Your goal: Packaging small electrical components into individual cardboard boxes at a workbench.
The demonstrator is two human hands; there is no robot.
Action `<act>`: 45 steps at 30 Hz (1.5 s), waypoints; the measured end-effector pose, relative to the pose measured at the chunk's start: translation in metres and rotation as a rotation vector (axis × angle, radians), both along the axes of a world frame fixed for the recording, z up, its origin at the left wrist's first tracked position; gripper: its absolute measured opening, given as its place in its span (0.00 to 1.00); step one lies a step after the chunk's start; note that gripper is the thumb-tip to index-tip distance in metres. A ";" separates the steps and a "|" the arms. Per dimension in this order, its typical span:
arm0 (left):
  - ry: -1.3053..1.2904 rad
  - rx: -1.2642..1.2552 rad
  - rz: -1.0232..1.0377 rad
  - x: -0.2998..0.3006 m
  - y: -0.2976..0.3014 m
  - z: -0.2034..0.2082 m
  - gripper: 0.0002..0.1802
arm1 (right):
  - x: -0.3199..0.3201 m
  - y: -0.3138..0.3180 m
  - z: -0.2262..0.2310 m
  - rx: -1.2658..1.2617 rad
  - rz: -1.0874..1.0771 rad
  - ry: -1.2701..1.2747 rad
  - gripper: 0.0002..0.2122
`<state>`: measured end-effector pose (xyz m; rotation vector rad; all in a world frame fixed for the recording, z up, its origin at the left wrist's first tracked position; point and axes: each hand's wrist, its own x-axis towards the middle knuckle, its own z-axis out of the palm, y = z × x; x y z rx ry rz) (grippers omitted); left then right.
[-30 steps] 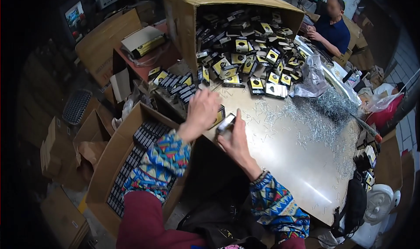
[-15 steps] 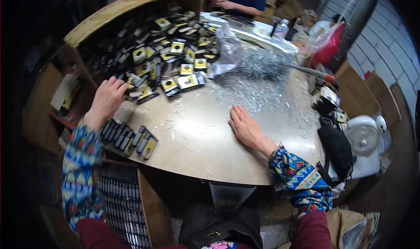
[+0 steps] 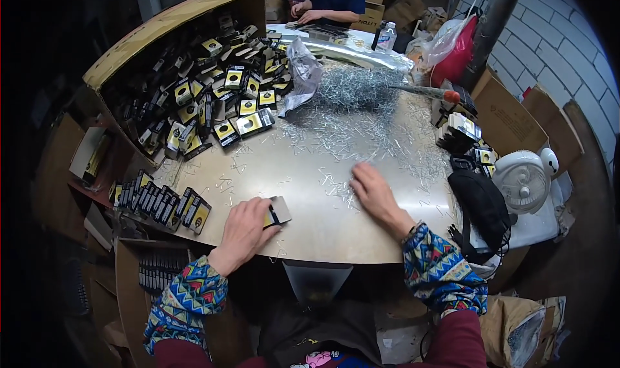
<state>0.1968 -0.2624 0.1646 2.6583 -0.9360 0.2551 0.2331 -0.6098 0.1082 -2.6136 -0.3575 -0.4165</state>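
Near the front edge of the metal-topped table (image 3: 300, 235), my left hand (image 3: 242, 229) is closed around a small black-and-yellow cardboard box (image 3: 280, 211). The box lies low at the tabletop, its pale end flap pointing right. My right hand (image 3: 378, 195) rests farther right on the table, fingers stretched out, beside a small cluster of thin silver wire pins (image 3: 336, 186). Nothing shows in its grip. Behind it spreads a large heap of the same pins (image 3: 361, 89). A row of upright black boxes (image 3: 152, 201) stands left of my left hand.
A big open carton (image 3: 174, 19) at the back left spills many loose small boxes (image 3: 234, 78). Crumpled silver plastic (image 3: 302, 74) borders the pin heap. On the right sit a black pouch (image 3: 479, 206) and a white fan (image 3: 522, 182). Across the table a person (image 3: 336, 3) works.
My left hand has come from the loose boxes at the left to the front of the table, bringing one box. A small cluster of pins now lies beside my right hand, apart from the heap.
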 end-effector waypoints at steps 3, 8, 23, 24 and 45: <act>0.187 -0.289 0.153 -0.022 -0.007 0.009 0.38 | -0.014 0.021 0.014 0.017 0.166 -0.015 0.20; 0.899 -1.226 0.208 -0.057 -0.007 0.005 0.27 | 0.003 0.041 0.010 -0.092 -0.001 0.049 0.20; 1.435 -1.026 0.452 -0.211 -0.032 -0.140 0.11 | -0.090 0.138 0.002 -0.049 0.054 0.020 0.21; 1.518 -1.228 0.516 -0.214 -0.040 -0.131 0.11 | -0.103 0.144 0.003 -0.079 0.026 0.030 0.22; 0.633 -0.679 0.437 -0.237 -0.064 -0.139 0.38 | -0.211 0.141 0.000 0.001 0.290 0.058 0.13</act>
